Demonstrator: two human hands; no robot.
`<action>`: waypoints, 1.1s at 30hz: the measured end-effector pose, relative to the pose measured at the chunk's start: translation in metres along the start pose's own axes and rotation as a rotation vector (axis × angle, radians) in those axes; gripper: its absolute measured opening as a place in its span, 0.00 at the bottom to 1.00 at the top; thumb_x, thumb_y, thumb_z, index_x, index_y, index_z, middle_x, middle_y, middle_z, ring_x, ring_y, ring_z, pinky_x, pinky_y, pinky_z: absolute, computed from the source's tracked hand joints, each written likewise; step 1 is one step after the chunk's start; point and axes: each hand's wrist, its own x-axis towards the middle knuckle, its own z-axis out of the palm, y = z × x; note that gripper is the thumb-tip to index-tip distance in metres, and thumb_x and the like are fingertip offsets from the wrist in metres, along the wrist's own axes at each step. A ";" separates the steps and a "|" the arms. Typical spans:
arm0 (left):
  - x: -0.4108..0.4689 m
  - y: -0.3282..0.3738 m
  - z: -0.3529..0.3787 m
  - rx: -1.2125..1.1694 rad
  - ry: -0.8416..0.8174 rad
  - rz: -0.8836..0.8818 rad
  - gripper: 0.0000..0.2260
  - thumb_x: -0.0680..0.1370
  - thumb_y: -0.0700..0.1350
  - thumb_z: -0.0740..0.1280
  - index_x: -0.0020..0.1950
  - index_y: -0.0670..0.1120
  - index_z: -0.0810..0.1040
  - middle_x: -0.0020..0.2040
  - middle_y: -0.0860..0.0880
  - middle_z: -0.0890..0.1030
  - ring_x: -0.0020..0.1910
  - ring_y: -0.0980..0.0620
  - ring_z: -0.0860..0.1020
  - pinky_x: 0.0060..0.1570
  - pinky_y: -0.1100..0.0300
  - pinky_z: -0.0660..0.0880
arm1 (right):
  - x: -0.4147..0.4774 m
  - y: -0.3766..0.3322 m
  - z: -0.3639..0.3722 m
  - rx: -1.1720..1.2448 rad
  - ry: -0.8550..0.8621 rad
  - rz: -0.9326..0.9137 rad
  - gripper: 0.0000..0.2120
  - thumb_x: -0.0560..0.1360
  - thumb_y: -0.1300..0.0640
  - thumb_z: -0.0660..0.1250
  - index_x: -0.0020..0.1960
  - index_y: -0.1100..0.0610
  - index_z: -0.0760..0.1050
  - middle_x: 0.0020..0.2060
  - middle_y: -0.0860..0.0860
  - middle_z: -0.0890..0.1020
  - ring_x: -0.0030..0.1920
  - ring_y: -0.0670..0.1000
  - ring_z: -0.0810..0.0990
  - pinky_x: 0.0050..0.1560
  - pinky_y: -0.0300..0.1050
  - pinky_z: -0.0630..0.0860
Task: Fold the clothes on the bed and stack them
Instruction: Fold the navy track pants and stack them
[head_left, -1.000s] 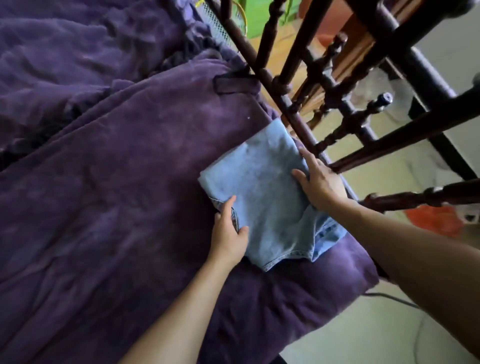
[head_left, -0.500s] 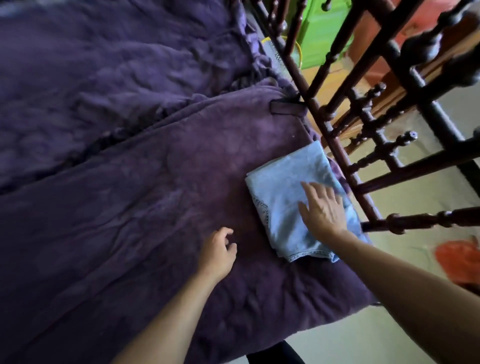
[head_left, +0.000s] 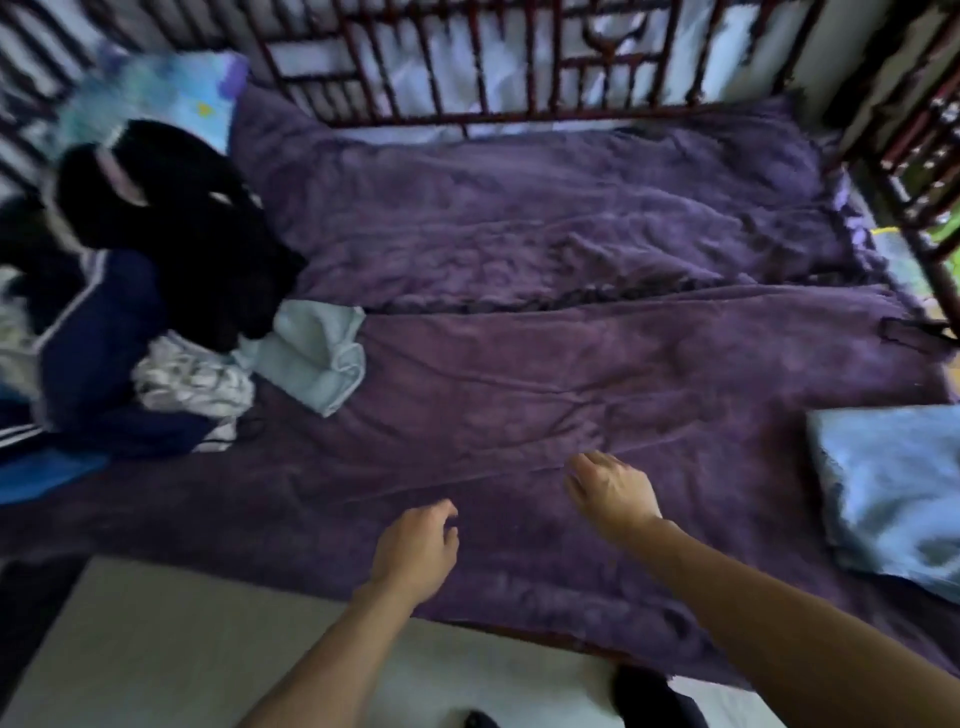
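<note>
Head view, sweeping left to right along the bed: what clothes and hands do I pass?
Navy blue garment with white stripes → crumpled white patterned garment → bunched pale blue cloth → left hand → right hand → folded light-blue denim garment.

Wide bed (head_left: 519, 395) sitting in a dim, bluish-lit room

A wrinkled purple blanket (head_left: 571, 218) is covering the bed from edge to edge. A dark reddish wooden railing (head_left: 467, 67) is running along its far side, and a rail of turned posts (head_left: 919, 171) is standing at the right end. A pale wall (head_left: 815, 52) is showing beyond the bars, and a light floor (head_left: 156, 649), blurred, is stretching along the near edge.
</note>
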 end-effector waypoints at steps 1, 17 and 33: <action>-0.009 -0.024 -0.013 -0.002 0.025 -0.018 0.10 0.78 0.49 0.63 0.58 0.52 0.76 0.50 0.50 0.82 0.52 0.48 0.80 0.46 0.56 0.75 | 0.004 -0.028 0.002 -0.003 -0.004 -0.035 0.16 0.71 0.45 0.55 0.38 0.55 0.76 0.34 0.51 0.80 0.35 0.56 0.82 0.25 0.46 0.72; -0.003 -0.288 -0.166 -0.076 0.195 -0.272 0.11 0.79 0.48 0.62 0.60 0.50 0.76 0.53 0.51 0.82 0.54 0.53 0.79 0.52 0.58 0.75 | 0.139 -0.299 0.042 -0.019 -0.110 -0.310 0.15 0.79 0.43 0.58 0.54 0.51 0.76 0.51 0.49 0.81 0.52 0.56 0.80 0.44 0.48 0.73; 0.076 -0.531 -0.268 -0.181 0.146 -0.374 0.07 0.79 0.47 0.62 0.56 0.50 0.76 0.42 0.57 0.75 0.46 0.57 0.76 0.46 0.66 0.69 | 0.298 -0.561 0.095 -0.009 -0.308 -0.398 0.20 0.78 0.41 0.59 0.67 0.47 0.70 0.64 0.46 0.75 0.61 0.51 0.76 0.53 0.46 0.73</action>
